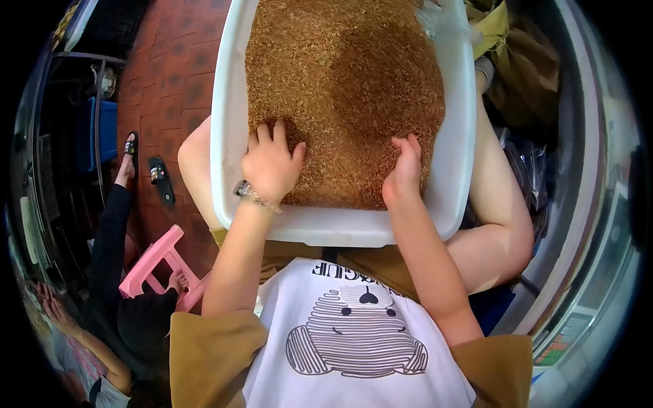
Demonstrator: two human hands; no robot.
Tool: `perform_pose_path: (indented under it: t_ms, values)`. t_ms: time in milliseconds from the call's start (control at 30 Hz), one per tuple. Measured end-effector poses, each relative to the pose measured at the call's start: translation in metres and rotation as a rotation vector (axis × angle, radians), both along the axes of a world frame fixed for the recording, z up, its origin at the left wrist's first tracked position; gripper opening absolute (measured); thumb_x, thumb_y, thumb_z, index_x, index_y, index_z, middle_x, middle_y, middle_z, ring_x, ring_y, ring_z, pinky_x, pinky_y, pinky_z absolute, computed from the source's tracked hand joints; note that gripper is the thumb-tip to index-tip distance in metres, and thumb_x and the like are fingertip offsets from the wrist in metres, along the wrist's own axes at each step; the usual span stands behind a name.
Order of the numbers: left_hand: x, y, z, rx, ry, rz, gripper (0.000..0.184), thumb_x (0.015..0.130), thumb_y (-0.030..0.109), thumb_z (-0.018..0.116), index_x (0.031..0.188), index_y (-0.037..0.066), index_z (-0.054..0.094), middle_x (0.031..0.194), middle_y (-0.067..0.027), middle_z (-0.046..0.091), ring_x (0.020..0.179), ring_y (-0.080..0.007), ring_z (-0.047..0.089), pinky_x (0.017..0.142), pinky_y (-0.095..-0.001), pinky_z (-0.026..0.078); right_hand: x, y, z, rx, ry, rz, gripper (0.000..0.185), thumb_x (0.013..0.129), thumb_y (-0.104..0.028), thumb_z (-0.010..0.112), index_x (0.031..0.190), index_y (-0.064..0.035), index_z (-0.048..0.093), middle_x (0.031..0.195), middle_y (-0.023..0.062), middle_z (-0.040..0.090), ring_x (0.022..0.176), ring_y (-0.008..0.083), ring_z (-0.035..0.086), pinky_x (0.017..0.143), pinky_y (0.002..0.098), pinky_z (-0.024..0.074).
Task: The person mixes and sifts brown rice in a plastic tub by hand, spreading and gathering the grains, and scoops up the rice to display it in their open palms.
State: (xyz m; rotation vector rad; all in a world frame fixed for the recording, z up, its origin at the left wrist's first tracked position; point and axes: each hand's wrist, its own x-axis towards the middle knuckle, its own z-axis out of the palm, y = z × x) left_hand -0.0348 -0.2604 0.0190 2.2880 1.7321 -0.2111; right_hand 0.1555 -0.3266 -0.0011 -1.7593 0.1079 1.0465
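Observation:
A large white plastic tub (pixel 350 236) rests across my lap, holding a broad heap of fine, loose brown bits (pixel 309 81), whose kind I cannot make out. Palm down on the near left of the heap lies my left hand (pixel 273 163), its fingers spread and the tips touching the brown bits. My right hand (pixel 403 171) is turned on its side at the near right of the heap, thumb uppermost and fingers loosely stretched. Its lower fingers are partly hidden; nothing shows in its grasp.
Clear plastic (pixel 445 20) hangs over the tub's far right corner. A pink stool (pixel 160 258) stands on the red tiled floor (pixel 180 75) at left, beside another person with a hand (pixel 179 280) on it. A black sandal (pixel 161 180) lies nearby. Brown sacks (pixel 527 75) sit at right.

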Motion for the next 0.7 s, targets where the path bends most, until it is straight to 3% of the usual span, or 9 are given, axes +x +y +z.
perform_pose_path:
  t_ms: [67, 100, 300, 400, 500, 533, 633, 700]
  values:
    - [-0.007, -0.002, -0.019, -0.035, 0.009, 0.064, 0.052, 0.084, 0.041, 0.051, 0.125, 0.008, 0.045, 0.122, -0.0172, 0.045, 0.111, -0.036, 0.044, 0.086, -0.0467, 0.046, -0.001, -0.004, -0.003, -0.002, 0.021, 0.017, 0.069, 0.077, -0.02, 0.054, 0.139, -0.0059, 0.026, 0.144, 0.0127, 0.013, 0.133, 0.0266, 0.019, 0.109, 0.0437, 0.0155]
    - [-0.006, -0.002, -0.02, -0.094, 0.002, 0.087, 0.051, 0.086, 0.041, 0.05, 0.123, 0.006, 0.045, 0.12, -0.0227, 0.044, 0.105, -0.0411, 0.049, 0.079, -0.0467, 0.049, -0.004, -0.004, -0.004, -0.015, 0.018, 0.051, 0.069, 0.077, -0.02, 0.054, 0.139, -0.0057, 0.027, 0.144, 0.0129, 0.015, 0.133, 0.0265, 0.021, 0.109, 0.0435, 0.0158]
    - [0.003, 0.007, -0.027, -0.419, -0.28, 0.202, 0.053, 0.09, 0.042, 0.043, 0.127, 0.004, 0.04, 0.115, -0.0351, 0.043, 0.096, -0.052, 0.053, 0.084, -0.0492, 0.046, -0.029, 0.01, 0.005, 0.005, 0.061, 0.375, 0.057, 0.087, -0.024, 0.043, 0.139, -0.0066, 0.027, 0.142, 0.0136, 0.029, 0.133, 0.027, 0.024, 0.107, 0.0376, 0.02]
    - [0.01, 0.006, -0.032, -0.47, -0.342, 0.188, 0.054, 0.091, 0.043, 0.039, 0.129, 0.004, 0.039, 0.115, -0.0367, 0.044, 0.098, -0.0529, 0.051, 0.087, -0.0498, 0.044, -0.042, 0.007, -0.009, 0.113, -0.071, 0.696, 0.053, 0.093, -0.032, 0.037, 0.14, -0.009, 0.028, 0.144, 0.0127, 0.027, 0.133, 0.0272, 0.024, 0.107, 0.0363, 0.0204]
    - [0.009, 0.013, -0.045, -0.614, -0.531, 0.303, 0.05, 0.094, 0.041, 0.035, 0.129, 0.006, 0.04, 0.121, -0.0273, 0.048, 0.109, -0.0419, 0.05, 0.094, -0.0453, 0.04, -0.051, 0.017, -0.005, 0.006, -0.113, 0.741, 0.053, 0.093, -0.033, 0.037, 0.139, -0.0099, 0.03, 0.145, 0.0108, 0.026, 0.133, 0.0273, 0.025, 0.107, 0.0359, 0.0206]
    - [0.009, 0.016, -0.046, -0.67, -0.626, 0.352, 0.048, 0.095, 0.04, 0.035, 0.129, 0.007, 0.041, 0.122, -0.0228, 0.051, 0.112, -0.038, 0.049, 0.095, -0.0434, 0.04, -0.059, 0.02, -0.006, 0.036, -0.003, 0.598, 0.052, 0.093, -0.033, 0.038, 0.138, -0.01, 0.031, 0.143, 0.0104, 0.029, 0.132, 0.026, 0.026, 0.107, 0.0363, 0.0208]
    - [0.02, 0.016, -0.02, -0.953, -1.052, 0.888, 0.043, 0.096, 0.035, 0.035, 0.126, 0.007, 0.046, 0.122, -0.0134, 0.054, 0.112, -0.0281, 0.051, 0.096, -0.0411, 0.04, -0.066, 0.037, 0.003, 0.082, 0.392, 0.247, 0.045, 0.092, -0.032, 0.039, 0.13, -0.0079, 0.041, 0.132, 0.0105, 0.041, 0.123, 0.0253, 0.037, 0.103, 0.0398, 0.029]
    - [0.018, 0.024, -0.02, -1.095, -1.318, 0.956, 0.042, 0.096, 0.034, 0.035, 0.124, 0.006, 0.048, 0.122, -0.0111, 0.054, 0.113, -0.0239, 0.05, 0.095, -0.0401, 0.041, -0.057, 0.05, 0.006, 0.107, 0.642, 0.053, 0.043, 0.091, -0.031, 0.039, 0.125, -0.0062, 0.045, 0.126, 0.011, 0.049, 0.116, 0.0262, 0.047, 0.099, 0.0425, 0.0354]
